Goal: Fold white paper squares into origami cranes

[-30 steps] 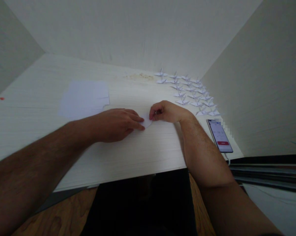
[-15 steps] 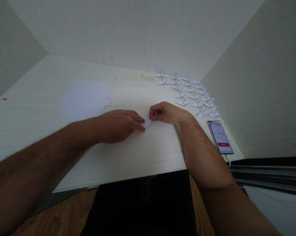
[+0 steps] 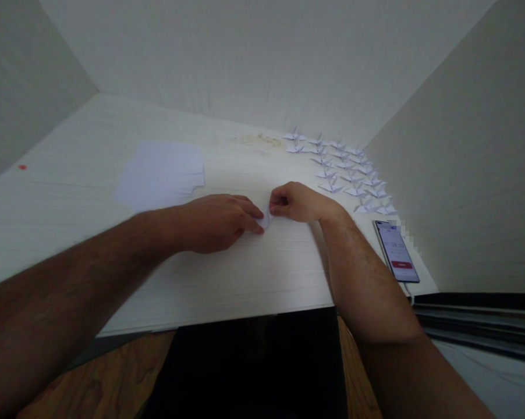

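A small folded piece of white paper (image 3: pixel 266 220) lies on the white table between my two hands. My left hand (image 3: pixel 227 223) holds it from the left, thumb and fingertips on the paper against the tabletop. Curled in from the other side, my right hand (image 3: pixel 295 202) pinches the paper's right edge between thumb and fingers. Much of the paper is hidden under the fingers, so its exact folds cannot be made out.
Several white paper cranes (image 3: pixel 341 166) stand in rows at the back right. A phone (image 3: pixel 396 251) with a cable lies at the right edge. White paper sheets (image 3: pixel 162 171) lie at the left. Walls (image 3: pixel 245 64) close off the table's back and sides.
The whole view has shifted slightly, so things appear a little further right. Both hands stay on the small paper, with only a slight change at the fingers.
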The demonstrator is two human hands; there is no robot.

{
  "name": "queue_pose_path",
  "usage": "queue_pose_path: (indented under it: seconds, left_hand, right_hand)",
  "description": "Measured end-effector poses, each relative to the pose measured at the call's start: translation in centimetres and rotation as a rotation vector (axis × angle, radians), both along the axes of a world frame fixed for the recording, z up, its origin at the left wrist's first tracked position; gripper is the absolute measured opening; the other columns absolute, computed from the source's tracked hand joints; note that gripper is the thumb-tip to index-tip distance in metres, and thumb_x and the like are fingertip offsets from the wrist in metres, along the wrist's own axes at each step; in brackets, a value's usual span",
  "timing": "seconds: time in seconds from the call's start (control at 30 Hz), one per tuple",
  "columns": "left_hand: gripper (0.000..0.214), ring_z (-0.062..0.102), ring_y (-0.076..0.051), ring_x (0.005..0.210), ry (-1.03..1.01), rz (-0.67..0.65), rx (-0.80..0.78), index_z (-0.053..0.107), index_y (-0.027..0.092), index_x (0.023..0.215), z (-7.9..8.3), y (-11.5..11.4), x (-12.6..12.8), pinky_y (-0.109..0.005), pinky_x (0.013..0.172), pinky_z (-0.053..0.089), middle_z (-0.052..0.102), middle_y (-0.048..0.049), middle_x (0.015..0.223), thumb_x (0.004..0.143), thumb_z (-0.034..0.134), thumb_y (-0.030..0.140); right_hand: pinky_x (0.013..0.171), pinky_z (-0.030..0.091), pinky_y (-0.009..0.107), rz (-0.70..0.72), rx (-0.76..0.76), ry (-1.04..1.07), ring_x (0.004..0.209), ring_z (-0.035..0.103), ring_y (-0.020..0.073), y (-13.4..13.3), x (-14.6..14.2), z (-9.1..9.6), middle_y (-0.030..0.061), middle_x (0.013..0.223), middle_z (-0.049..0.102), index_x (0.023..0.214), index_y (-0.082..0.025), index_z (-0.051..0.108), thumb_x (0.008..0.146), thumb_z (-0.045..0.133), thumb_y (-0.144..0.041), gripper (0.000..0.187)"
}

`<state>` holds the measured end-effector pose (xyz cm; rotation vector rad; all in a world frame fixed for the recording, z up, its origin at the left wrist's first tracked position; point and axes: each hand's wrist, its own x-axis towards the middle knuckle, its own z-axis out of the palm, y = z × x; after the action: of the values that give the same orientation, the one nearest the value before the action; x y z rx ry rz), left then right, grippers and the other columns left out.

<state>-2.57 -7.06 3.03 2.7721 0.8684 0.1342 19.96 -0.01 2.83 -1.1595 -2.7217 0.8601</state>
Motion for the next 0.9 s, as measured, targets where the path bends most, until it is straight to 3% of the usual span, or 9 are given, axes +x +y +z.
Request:
queue_pose_path:
  seconds: [0.2, 0.4, 0.6, 0.9]
  left_hand:
    - [0.046, 0.06, -0.018, 0.121, -0.015, -0.003, 0.0, 0.073, 0.026, 0.117, -0.1, 0.0, 0.0, -0.032, 0.105, 0.044, 0.068, -0.0051, 0.13, 0.086, 0.047, 0.005]
    - [0.046, 0.06, -0.018, 0.121, -0.036, -0.003, -0.009, 0.073, 0.026, 0.117, -0.3, 0.0, -0.2, -0.033, 0.104, 0.045, 0.068, -0.0054, 0.13, 0.085, 0.048, 0.005]
    - [0.046, 0.061, -0.017, 0.119, -0.052, 0.0, -0.033, 0.074, 0.026, 0.116, 0.0, 0.0, -0.1, -0.032, 0.104, 0.045, 0.068, -0.0048, 0.129, 0.084, 0.049, 0.004]
    - [0.046, 0.062, -0.017, 0.118, -0.091, -0.022, -0.044, 0.073, 0.026, 0.117, -0.1, 0.2, -0.4, -0.032, 0.105, 0.045, 0.069, -0.0037, 0.127, 0.083, 0.05, 0.004]
  right_hand:
    - [0.062, 0.035, 0.026, -0.047, 0.086, -0.032, 0.063, 0.05, 0.0106, 0.0, -0.3, -0.1, 0.0017, 0.071, 0.065, 0.081, -0.013, 0.07, 0.081, 0.06, -0.024, 0.014]
    - [0.065, 0.037, 0.026, 0.004, -0.064, 0.103, 0.068, 0.052, 0.0107, 0.3, 1.1, -0.3, 0.0011, 0.076, 0.066, 0.091, -0.015, 0.072, 0.081, 0.056, -0.02, 0.019]
    - [0.062, 0.034, 0.025, -0.01, -0.204, 0.156, 0.065, 0.047, 0.0093, 0.3, 1.5, -0.7, -0.0024, 0.071, 0.059, 0.088, -0.016, 0.071, 0.073, 0.068, -0.022, 0.016]
    - [0.065, 0.034, 0.026, 0.004, -0.173, 0.145, 0.068, 0.048, 0.0101, 0.5, 1.4, -0.9, -0.0015, 0.073, 0.061, 0.09, -0.017, 0.072, 0.08, 0.064, -0.022, 0.014]
